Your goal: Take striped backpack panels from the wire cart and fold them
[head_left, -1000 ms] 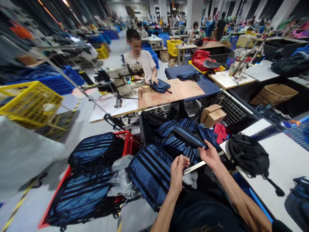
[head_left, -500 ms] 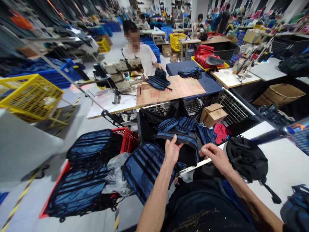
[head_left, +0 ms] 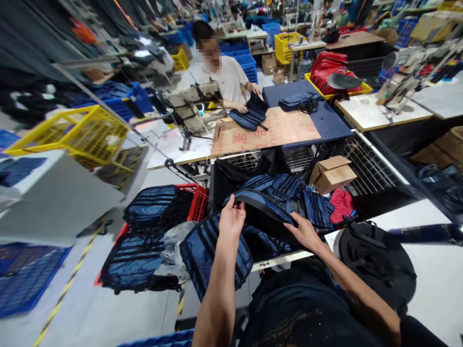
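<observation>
Between my two hands stretches a blue and black bag piece (head_left: 265,200), its long edge bowed upward and black fabric hanging below. My left hand (head_left: 232,217) is closed on the left end of that edge, thumb up. Fingers of my right hand (head_left: 304,232) pinch the right end. Beneath it, several blue bag pieces with black straps (head_left: 289,185) lie in a black-lined bin (head_left: 226,176). A striped blue bag panel (head_left: 208,248) leans beside my left forearm.
A red crate (head_left: 198,200) with stacked blue bag pieces stands at left, clear plastic (head_left: 177,243) beside it. A cardboard box (head_left: 333,174) and pink cloth (head_left: 342,205) are at right, near a black bag (head_left: 376,265). Across the bin, a co-worker (head_left: 231,77) handles fabric at a sewing machine (head_left: 193,106).
My right hand, free before, now grips the bag piece's right end. My left hand has moved left along with its end. The co-worker's hands have spread over the fabric, and the view has shifted.
</observation>
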Action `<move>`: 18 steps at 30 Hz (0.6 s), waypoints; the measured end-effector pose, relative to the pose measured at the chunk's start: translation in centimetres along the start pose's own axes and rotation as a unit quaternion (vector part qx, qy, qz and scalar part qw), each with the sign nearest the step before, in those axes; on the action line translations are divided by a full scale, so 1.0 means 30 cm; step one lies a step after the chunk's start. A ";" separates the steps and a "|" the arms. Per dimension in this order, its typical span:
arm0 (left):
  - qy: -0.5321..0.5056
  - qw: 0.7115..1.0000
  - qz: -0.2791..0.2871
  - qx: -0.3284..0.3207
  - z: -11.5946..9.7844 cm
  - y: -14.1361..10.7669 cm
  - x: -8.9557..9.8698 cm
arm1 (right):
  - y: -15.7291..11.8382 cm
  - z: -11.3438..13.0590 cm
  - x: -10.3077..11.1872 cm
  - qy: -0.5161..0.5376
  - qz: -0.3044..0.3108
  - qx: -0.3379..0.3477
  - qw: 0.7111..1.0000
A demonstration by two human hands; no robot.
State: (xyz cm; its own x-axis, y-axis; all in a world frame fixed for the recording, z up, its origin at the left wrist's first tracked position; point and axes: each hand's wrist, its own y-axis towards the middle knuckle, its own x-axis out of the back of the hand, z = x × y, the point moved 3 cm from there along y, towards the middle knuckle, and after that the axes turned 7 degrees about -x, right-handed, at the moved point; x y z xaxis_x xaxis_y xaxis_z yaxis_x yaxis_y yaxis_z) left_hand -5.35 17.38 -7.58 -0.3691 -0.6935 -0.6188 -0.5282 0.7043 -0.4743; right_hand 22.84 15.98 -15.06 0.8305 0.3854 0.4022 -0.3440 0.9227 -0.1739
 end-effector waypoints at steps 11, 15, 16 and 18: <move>0.175 0.972 0.119 -0.100 0.103 -0.133 -0.053 | 0.121 0.122 0.049 -0.075 0.046 0.004 0.996; 0.342 0.919 0.171 -0.101 0.213 -0.161 -0.035 | 0.120 0.195 0.020 -0.075 0.093 0.019 0.993; 0.340 0.922 0.161 -0.094 0.216 -0.152 -0.029 | 0.106 0.204 0.018 -0.061 0.118 0.024 0.991; 0.310 0.937 0.133 -0.090 0.190 -0.121 -0.019 | 0.063 0.208 0.022 -0.044 0.166 0.016 0.985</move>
State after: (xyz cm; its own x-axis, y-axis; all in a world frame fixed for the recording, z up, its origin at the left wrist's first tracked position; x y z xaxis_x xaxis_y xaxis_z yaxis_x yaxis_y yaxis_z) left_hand 1.14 16.08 -9.07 -0.8494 -0.4917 -0.1916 -0.4545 0.8661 -0.2081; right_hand 20.00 18.00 -9.53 0.6296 0.6634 0.4045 -0.6047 0.7452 -0.2810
